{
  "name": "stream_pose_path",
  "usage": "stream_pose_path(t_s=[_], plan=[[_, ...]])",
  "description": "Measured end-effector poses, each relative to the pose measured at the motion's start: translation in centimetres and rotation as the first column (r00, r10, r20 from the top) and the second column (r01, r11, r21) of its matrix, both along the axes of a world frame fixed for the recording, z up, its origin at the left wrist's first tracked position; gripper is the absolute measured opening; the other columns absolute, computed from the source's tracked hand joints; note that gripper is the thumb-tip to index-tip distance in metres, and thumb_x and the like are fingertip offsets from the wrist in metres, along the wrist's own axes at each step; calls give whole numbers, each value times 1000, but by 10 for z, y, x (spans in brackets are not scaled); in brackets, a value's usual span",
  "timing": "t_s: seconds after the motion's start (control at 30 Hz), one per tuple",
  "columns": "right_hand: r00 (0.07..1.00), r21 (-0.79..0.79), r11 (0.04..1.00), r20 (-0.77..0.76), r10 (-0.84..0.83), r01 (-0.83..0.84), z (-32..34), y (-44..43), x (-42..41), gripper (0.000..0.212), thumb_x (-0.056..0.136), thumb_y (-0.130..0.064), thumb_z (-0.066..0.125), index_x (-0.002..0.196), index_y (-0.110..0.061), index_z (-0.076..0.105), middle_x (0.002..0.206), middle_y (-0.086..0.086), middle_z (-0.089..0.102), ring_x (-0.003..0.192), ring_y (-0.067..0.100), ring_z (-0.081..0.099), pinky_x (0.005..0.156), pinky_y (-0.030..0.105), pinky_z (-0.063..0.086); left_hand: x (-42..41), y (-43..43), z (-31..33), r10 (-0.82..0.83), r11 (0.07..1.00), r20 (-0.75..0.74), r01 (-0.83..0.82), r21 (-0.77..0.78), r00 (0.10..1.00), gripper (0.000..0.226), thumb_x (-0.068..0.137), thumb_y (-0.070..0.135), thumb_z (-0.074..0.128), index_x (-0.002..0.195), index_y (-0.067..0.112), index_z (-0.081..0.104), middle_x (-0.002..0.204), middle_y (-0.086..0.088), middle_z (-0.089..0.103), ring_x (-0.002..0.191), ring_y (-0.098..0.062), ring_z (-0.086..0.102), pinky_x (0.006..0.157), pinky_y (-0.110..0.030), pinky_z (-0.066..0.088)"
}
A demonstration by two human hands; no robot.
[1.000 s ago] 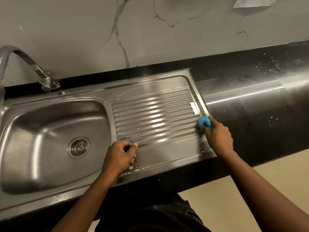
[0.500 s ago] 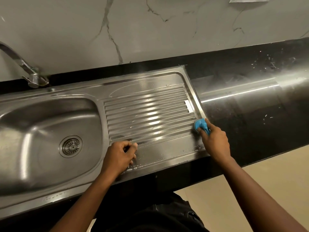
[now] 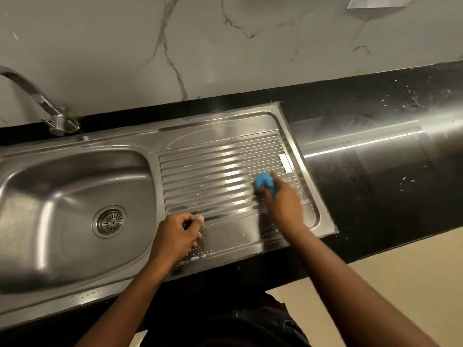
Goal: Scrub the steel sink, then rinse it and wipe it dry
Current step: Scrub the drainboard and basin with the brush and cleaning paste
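Observation:
The steel sink has a basin on the left with a round drain and a ribbed drainboard on the right. My right hand grips a blue scrubber and presses it on the right part of the ribs. My left hand rests on the drainboard's flat front strip with its fingers curled; whether it holds anything I cannot tell. Soap suds and droplets lie on the front strip.
A steel tap stands at the back left against the marble wall. A black counter with white specks runs off to the right. Beige floor shows beyond the counter's front edge at the lower right.
My right hand has slid the blue scrubber leftward from the drainboard's right rim onto the ribs. My left hand has stayed in place. The view has shifted a little.

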State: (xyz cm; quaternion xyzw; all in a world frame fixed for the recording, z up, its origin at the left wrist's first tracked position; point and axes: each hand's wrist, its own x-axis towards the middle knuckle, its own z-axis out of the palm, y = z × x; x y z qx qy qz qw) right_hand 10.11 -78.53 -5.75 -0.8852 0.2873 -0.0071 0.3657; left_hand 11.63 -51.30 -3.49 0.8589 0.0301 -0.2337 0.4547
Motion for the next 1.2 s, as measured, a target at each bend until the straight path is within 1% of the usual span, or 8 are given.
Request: stream_pose_path(t_s=[0.07, 0.2, 0.4, 0.57, 0.67, 0.8, 1.0, 1.2], plan=[[993, 20, 993, 15, 115, -116, -2, 42, 6, 51, 105, -43, 53, 154, -34, 43, 94, -10, 70, 84, 9, 67, 72, 31, 54, 3, -4, 0, -5, 1000, -5, 5, -2, 1000, 25, 102, 36, 68, 84, 23, 78, 70, 1, 77, 58, -19, 73, 63, -50, 65], [937, -64, 937, -94, 336, -342, -1, 87, 12, 60, 105, -37, 51, 161, -33, 32, 120, 7, 73, 103, 27, 68, 79, 38, 52, 9, -7, 1, -10, 1000, 10, 10, 11, 1000, 26, 102, 38, 67, 84, 23, 78, 70, 2, 76, 59, -18, 74, 65, -49, 66], [984, -68, 984, -89, 157, -163, 11, -1, 2, 51, 106, -39, 53, 155, -40, 38, 93, -4, 69, 80, 16, 66, 66, 31, 50, 8, -1, -1, 14, 1000, 5, -14, -15, 1000, 25, 102, 37, 68, 84, 21, 78, 72, -1, 77, 60, -22, 74, 62, -48, 65], [994, -88, 994, -86, -67, 60, 13, -72, -11, 56, 105, -34, 57, 157, -27, 40, 122, 10, 70, 104, 27, 69, 88, 45, 59, 2, 11, -3, 43, 999, 5, -43, -8, 999, 24, 102, 37, 69, 84, 23, 78, 71, 0, 77, 59, -19, 74, 62, -42, 65], [998, -58, 998, -63, -12, 8, 6, -31, -4, 56, 107, -32, 52, 160, -27, 34, 106, 1, 69, 85, 12, 65, 70, 28, 53, -2, 20, -1, 89, 996, 7, -89, -12, 996, 26, 102, 36, 68, 83, 22, 78, 70, 0, 77, 58, -19, 74, 60, -37, 62], [987, 3, 988, -41, 154, -154, -5, 54, 7, 53, 106, -37, 51, 157, -37, 35, 114, 2, 73, 98, 22, 70, 83, 41, 57, -7, 38, 3, 138, 990, 7, -138, -2, 990, 27, 102, 36, 68, 83, 20, 78, 70, 1, 77, 57, -19, 73, 60, -36, 62], [872, -47, 876, -129, 472, -481, -2, 183, 36, 65, 107, -30, 52, 164, -32, 22, 123, 12, 68, 104, 27, 68, 84, 40, 55, -13, 65, 4, 179, 983, -7, -178, 38, 984, 26, 101, 33, 68, 81, 20, 78, 67, 0, 76, 54, -17, 72, 60, -38, 62], [904, -40, 909, -124, 408, -415, 3, 137, 30, 59, 104, -43, 54, 160, -39, 33, 125, 8, 71, 108, 28, 68, 83, 36, 49, -13, 87, 5, 183, 983, -6, -182, 29, 983, 27, 102, 31, 69, 80, 18, 77, 67, -1, 76, 54, -18, 71, 58, -36, 60]])
